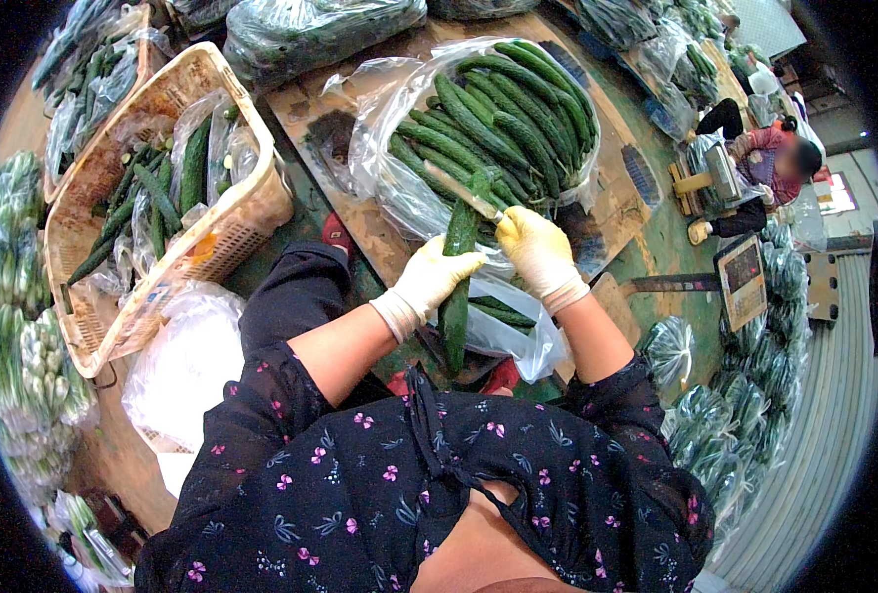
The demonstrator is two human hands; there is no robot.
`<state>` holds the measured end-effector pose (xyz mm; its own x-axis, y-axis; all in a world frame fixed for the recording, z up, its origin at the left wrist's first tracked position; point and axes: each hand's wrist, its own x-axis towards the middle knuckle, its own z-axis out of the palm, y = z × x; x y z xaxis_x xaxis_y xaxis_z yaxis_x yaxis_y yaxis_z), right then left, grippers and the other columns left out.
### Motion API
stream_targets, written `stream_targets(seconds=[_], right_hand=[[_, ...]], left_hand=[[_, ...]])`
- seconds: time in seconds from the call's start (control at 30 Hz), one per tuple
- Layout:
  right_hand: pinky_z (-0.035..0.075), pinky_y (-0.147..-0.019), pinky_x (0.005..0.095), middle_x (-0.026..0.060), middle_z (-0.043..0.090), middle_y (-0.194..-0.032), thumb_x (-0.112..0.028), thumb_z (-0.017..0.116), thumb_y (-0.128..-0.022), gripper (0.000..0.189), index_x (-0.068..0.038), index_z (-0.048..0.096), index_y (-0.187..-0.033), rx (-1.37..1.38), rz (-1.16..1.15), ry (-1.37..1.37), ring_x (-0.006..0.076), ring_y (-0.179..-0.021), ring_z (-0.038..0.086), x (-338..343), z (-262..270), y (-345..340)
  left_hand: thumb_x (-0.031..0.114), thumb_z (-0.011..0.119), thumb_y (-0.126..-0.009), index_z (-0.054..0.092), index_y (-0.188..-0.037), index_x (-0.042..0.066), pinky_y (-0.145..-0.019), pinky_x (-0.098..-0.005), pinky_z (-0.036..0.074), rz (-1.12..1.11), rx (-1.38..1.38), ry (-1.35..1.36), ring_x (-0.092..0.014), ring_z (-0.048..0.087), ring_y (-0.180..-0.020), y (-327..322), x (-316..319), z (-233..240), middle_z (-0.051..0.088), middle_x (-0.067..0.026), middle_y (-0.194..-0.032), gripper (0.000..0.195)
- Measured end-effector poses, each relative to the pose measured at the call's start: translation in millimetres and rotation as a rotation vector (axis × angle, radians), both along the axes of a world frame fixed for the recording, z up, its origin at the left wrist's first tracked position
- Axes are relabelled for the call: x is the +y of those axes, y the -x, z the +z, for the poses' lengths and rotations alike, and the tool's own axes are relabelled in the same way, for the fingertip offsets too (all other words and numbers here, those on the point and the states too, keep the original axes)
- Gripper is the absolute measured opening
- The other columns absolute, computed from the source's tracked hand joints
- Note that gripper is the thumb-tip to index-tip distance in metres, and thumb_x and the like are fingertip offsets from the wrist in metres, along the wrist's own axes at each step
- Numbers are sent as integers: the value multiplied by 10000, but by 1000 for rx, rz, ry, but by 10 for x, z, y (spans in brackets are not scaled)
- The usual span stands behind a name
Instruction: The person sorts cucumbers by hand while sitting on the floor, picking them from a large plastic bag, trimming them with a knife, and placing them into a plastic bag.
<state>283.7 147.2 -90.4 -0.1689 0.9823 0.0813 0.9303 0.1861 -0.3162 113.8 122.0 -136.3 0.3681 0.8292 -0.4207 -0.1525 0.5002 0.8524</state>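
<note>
My left hand (431, 274), in a pale glove with a yellow palm, is closed around the middle of a long green cucumber (457, 311). In my right hand (534, 241), gloved alike, is a knife (463, 191) whose blade points up and left across the cucumber's upper end. Beyond both hands, many cucumbers (498, 118) lie in rows in a large open clear plastic bag (380, 159). Below my right hand, a smaller plastic bag (520, 337) holds more cucumbers, partly hidden by the held one.
At left stands a dirty plastic crate (64, 296) with cucumbers and plastic film. White plastic bags (187, 370) lie beside it. A scale display (741, 282) stands at right, near bagged vegetables (713, 422). Another person (773, 159) sits farther off by a second scale (721, 170).
</note>
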Motion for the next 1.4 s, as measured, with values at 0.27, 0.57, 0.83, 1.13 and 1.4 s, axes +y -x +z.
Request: stream_targets(seconds=[0.27, 0.57, 0.83, 1.13, 1.4], right_hand=[[385, -473, 213, -14, 517, -657, -149, 625, -785, 166, -35, 588, -899, 1114, -191, 790, 75, -519, 453, -18, -56, -109], [468, -621, 243, 38, 605, -819, -201, 584, -861, 246, -23, 541, -1027, 1328, -305, 726, 115, -675, 569, -570, -112, 92], [459, -577, 211, 40, 559, -937, -90, 586, -824, 500, -39, 400, -1286, 1399, -277, 761, 113, -734, 572, -1046, -20, 267], [448, -594, 205, 30, 561, -906, -43, 604, -783, 536, -32, 414, -1284, 1368, -303, 754, 101, -731, 561, -1158, 18, 113], [465, -634, 210, 22, 570, -947, -26, 601, -778, 530, -26, 419, -1276, 1370, -312, 745, 103, -745, 565, -1201, -31, 127]], left_hand=[[223, 660, -779, 570, -1052, 56, -626, -231, 401, 59, -123, -50, -82, 469, -693, 26, 24, 148, 545, 24, -811, 333], [412, 574, -865, 556, -1021, 77, -619, -226, 371, 219, -77, 44, -74, 424, -707, -16, 89, 4, 488, 33, -793, 370], [236, 594, -848, 553, -1032, 42, -729, -267, 443, 308, -503, 133, -125, 538, -788, 11, 132, 120, 598, -34, -849, 271], [150, 541, -847, 559, -986, 54, -780, -268, 425, 262, -564, 79, -130, 548, -813, -16, 173, 29, 622, -57, -874, 170], [189, 569, -838, 569, -1005, 12, -833, -324, 457, 260, -618, 117, -185, 575, -840, -5, 146, -3, 611, -85, -907, 243]])
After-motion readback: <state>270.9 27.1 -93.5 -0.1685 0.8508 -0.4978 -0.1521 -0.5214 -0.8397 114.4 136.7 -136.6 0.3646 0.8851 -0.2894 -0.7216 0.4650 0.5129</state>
